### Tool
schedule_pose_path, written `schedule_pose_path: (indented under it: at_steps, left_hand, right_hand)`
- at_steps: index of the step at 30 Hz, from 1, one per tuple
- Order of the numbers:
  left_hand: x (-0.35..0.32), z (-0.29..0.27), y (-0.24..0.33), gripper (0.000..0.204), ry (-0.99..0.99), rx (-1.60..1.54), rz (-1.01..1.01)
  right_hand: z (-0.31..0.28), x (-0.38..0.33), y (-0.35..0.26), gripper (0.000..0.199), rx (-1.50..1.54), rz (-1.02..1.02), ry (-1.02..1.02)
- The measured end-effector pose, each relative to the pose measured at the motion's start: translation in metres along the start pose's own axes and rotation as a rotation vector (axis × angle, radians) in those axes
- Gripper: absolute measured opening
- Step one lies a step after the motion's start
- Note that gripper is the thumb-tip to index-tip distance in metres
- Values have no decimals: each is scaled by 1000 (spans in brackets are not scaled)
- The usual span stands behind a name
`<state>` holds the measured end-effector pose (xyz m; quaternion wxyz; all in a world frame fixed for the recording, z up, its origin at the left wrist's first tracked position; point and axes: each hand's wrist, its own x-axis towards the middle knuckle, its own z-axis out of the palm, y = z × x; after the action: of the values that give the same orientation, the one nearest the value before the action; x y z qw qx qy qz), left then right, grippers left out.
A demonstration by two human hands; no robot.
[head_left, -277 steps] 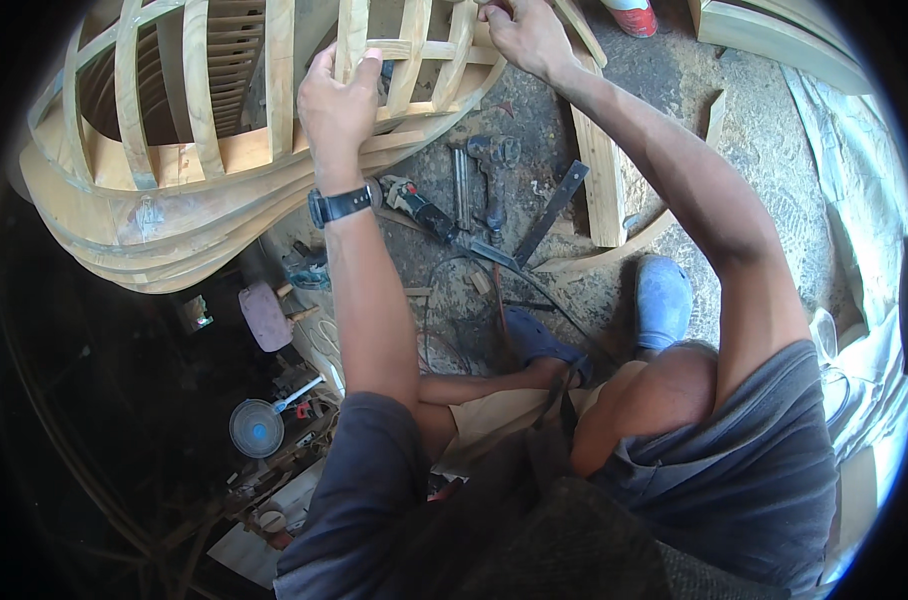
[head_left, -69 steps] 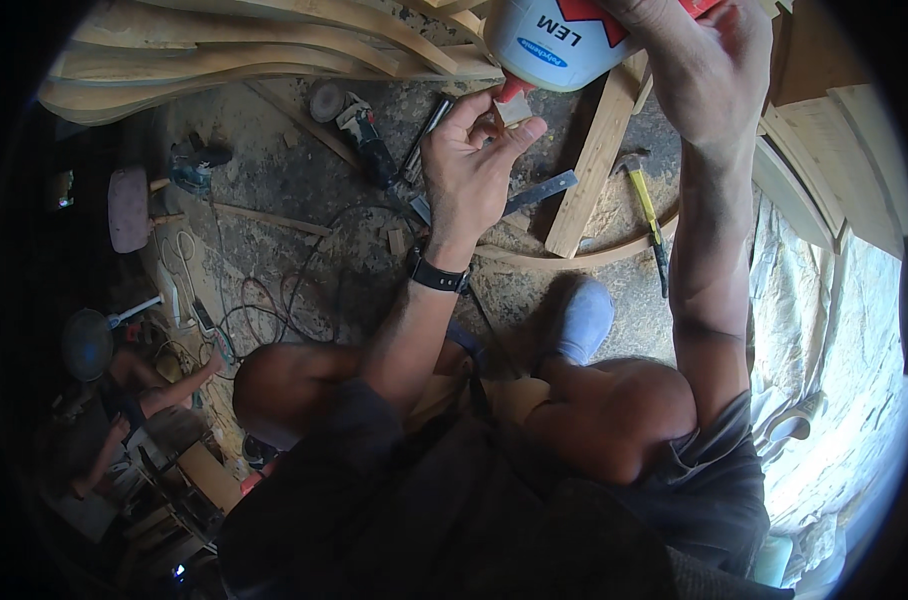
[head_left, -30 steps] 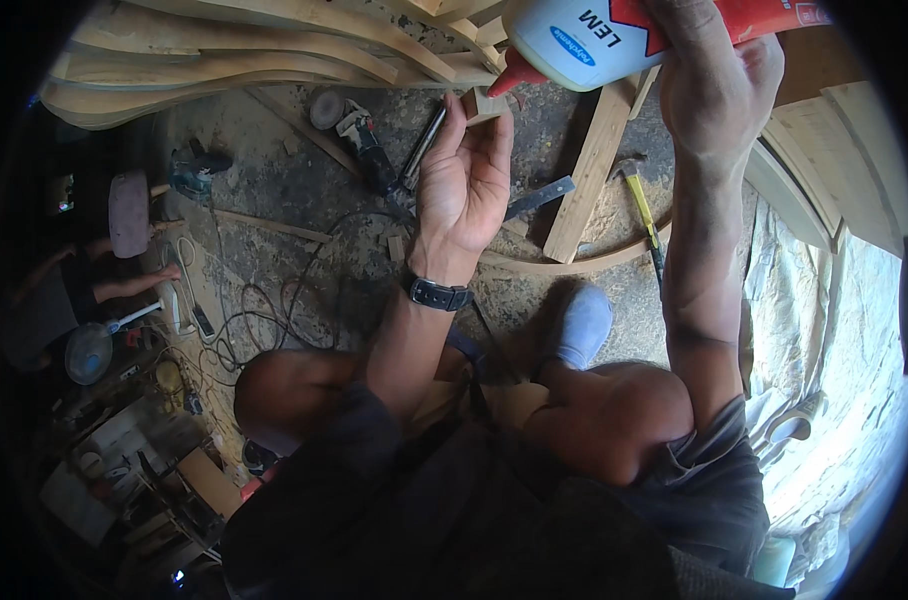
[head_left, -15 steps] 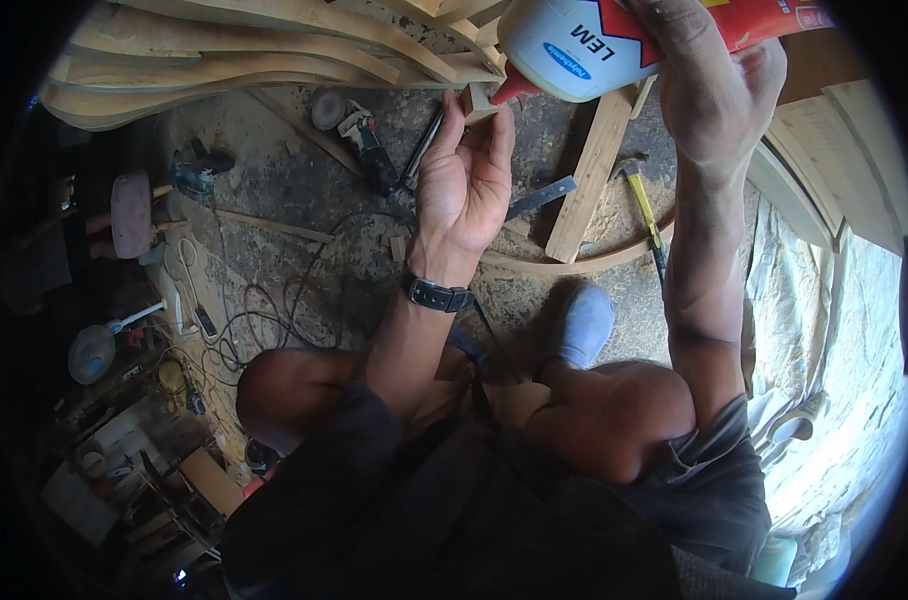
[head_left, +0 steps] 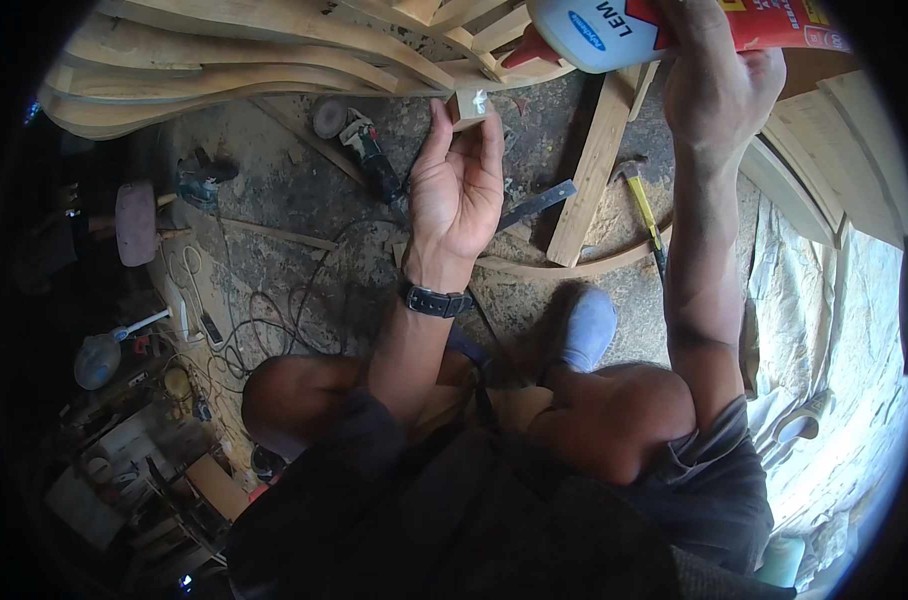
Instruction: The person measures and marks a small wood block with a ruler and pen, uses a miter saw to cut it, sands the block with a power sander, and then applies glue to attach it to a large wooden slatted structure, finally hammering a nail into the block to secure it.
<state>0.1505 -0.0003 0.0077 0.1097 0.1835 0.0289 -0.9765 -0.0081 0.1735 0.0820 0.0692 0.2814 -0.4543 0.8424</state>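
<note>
Between the thumb and fingertips of my left hand (head_left: 457,195) is a small wooden block (head_left: 464,108). White glue (head_left: 480,102) lies on the block's end face. My right hand (head_left: 719,100) is wrapped round a large red and white glue bottle (head_left: 614,38), tilted with its red nozzle (head_left: 530,50) pointing left and down. The nozzle is apart from the block, up and to its right. Part of the bottle runs out of the top of the picture.
A curved wooden frame (head_left: 234,52) fills the upper left. On the floor lie an angle grinder (head_left: 366,150), a plank (head_left: 596,170), a metal ruler (head_left: 539,203), a yellow-handled hammer (head_left: 642,205) and a curved wooden strip (head_left: 574,267). Cables (head_left: 274,325) tangle at left. Wooden boards (head_left: 834,150) stand at right.
The glue bottle has moved up and right, and its nozzle has come off the block. White glue now shows on the block's end. My left hand has shifted slightly left with the block.
</note>
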Motion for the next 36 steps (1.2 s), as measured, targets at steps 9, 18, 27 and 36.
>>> schedule_pose_path:
  at_steps: [9,18,27,36]
  left_hand:
    - [-10,17,-13,39,28,811,454]
    - [37,30,-9,37,-165,1365,670]
    - [65,51,-25,44,-197,1566,645]
    - [93,46,-34,42,-170,1718,766]
  right_hand:
    - [-134,-3,100,35,460,528,634]
    - [-207,-43,205,38,685,703,816]
    - [-266,-87,251,39,786,685,922]
    - [-225,-100,231,45,571,781,1193]
